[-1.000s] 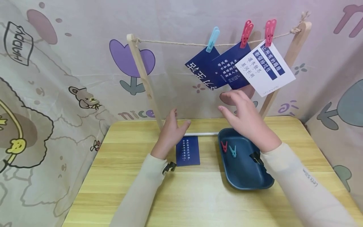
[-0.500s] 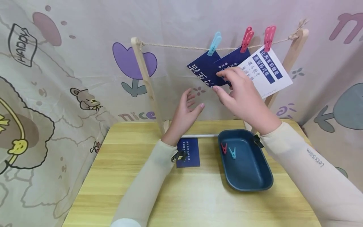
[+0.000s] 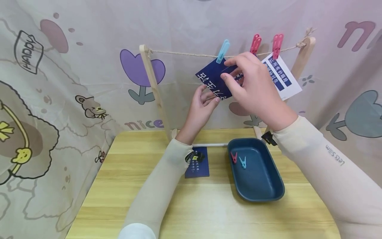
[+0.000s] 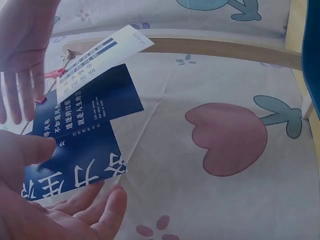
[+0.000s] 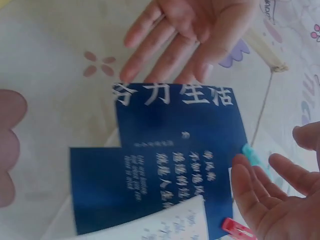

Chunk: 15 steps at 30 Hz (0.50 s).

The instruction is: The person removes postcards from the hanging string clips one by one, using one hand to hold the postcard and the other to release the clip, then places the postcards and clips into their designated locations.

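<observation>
Here's the left grip, thumb and fingers parted and holding nothing, right at the lower edge of the blue card with big white lettering; whether skin meets card, I can't tell. That card hangs tilted, just above the left grip, its corner caught by the light-blue peg up on the rope. And over to its right, the right grip, thumb and fingers curving loosely apart, nothing between them! Beyond it hang the small-print blue card, overlapping the first, and the white card, overlapping in turn.

These look featherlight, fairly stiff but bendable, probably smooth enough to slide between fingertips, and a hard squeeze could crease a corner. Best hold, I'd say: a flat, gentle pinch on that lower edge by the left grip, while the right takes the peg's free ends.

Well below the right grip sits the tray; below the left, another blue card lies on the counter.
</observation>
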Available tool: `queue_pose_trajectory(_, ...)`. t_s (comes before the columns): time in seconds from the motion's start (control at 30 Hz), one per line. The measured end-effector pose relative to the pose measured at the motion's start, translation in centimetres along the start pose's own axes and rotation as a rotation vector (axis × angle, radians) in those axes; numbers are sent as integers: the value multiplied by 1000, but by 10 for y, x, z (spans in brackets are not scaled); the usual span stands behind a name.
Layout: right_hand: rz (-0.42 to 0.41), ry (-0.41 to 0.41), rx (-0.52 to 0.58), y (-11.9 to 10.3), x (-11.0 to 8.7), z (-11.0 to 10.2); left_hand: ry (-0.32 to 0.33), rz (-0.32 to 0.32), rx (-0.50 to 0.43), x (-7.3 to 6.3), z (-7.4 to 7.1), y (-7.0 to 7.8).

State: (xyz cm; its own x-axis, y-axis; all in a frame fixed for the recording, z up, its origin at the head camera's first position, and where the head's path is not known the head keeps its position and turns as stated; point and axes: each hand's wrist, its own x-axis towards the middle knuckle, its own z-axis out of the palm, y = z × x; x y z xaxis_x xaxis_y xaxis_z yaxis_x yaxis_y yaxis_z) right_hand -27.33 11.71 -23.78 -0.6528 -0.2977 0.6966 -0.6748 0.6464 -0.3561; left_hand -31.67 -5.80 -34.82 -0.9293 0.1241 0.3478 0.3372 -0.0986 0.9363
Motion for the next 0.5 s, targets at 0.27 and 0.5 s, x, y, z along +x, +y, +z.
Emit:
queue_pose_trajectory(0.27,-26,66,-27,-8,23,-9,50,-23,30,2,4,5)
queue_pose_trajectory(0.5,39,60,-42,-10,41,-11,76,-19,112,-1,6,10)
